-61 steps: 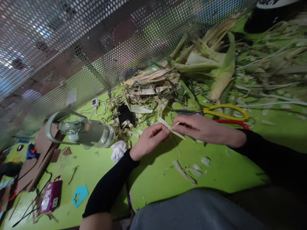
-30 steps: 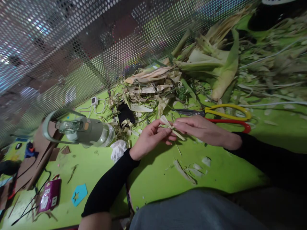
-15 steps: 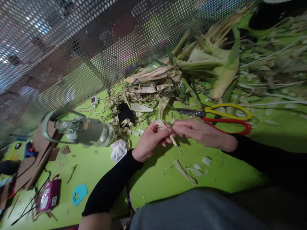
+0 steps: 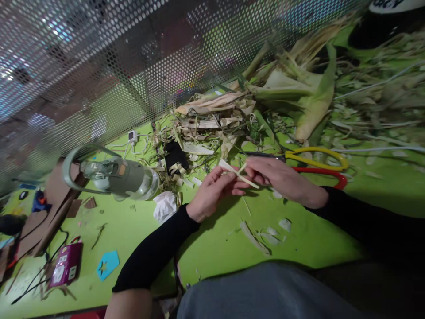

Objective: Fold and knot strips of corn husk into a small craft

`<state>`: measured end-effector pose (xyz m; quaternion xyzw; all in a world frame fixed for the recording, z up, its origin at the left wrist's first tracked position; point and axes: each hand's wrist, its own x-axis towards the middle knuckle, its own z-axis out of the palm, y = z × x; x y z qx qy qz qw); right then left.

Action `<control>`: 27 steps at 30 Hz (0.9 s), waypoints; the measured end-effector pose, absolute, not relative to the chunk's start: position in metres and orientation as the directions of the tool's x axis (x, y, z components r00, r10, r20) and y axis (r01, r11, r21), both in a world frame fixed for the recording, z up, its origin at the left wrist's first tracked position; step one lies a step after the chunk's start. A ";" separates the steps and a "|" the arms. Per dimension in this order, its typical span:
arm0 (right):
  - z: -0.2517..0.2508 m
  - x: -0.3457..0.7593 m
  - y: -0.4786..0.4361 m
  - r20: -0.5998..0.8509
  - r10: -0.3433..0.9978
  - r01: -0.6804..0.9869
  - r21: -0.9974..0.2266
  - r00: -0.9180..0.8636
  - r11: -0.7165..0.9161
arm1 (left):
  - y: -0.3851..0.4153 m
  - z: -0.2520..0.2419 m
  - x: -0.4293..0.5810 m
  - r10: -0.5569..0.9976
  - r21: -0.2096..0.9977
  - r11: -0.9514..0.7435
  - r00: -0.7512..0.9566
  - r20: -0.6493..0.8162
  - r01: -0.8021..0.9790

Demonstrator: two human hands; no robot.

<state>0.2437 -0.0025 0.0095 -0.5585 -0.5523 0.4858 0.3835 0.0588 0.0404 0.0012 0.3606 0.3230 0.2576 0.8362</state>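
Observation:
Pale strips of corn husk (image 4: 249,182) cross between my two hands over the green table. My left hand (image 4: 214,188) is closed, thumb and fingers pinching the husk where the strips meet. On the other side my right hand (image 4: 279,177) is closed too, its fingertips at the upper end of a thin husk strip. Just beyond the right hand lie scissors (image 4: 318,152) with one yellow and one red handle, their lower part partly covered by that hand. Small husk scraps (image 4: 254,237) rest on the table below my hands.
A heap of dry husks (image 4: 212,104) and larger green husk leaves (image 4: 315,102) lies along the perforated metal screen (image 4: 133,66). To the left are a water bottle (image 4: 126,177), crumpled tissue (image 4: 165,206), a purple box (image 4: 66,264) and a blue pentagon (image 4: 108,265).
The husk strip in my left hand has turned from pointing downward to pointing right, and a second length now crosses it toward my right hand. My right hand has shifted slightly right.

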 end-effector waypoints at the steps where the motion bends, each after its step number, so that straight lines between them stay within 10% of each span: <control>1: 0.009 0.244 -0.001 -0.117 0.991 0.265 -0.960 -0.063 -0.096 | 0.040 0.001 0.059 0.671 0.759 0.615 0.648 -0.362 -0.214; 20: -0.006 0.250 0.003 0.229 0.963 0.606 -0.748 -0.144 0.269 | 0.051 -0.008 0.051 0.775 0.976 0.218 0.607 -0.176 0.004; 27: -0.006 0.249 0.001 0.347 0.928 0.588 -0.726 -0.135 0.357 | 0.046 -0.020 0.051 0.829 0.945 -0.315 0.512 0.226 0.092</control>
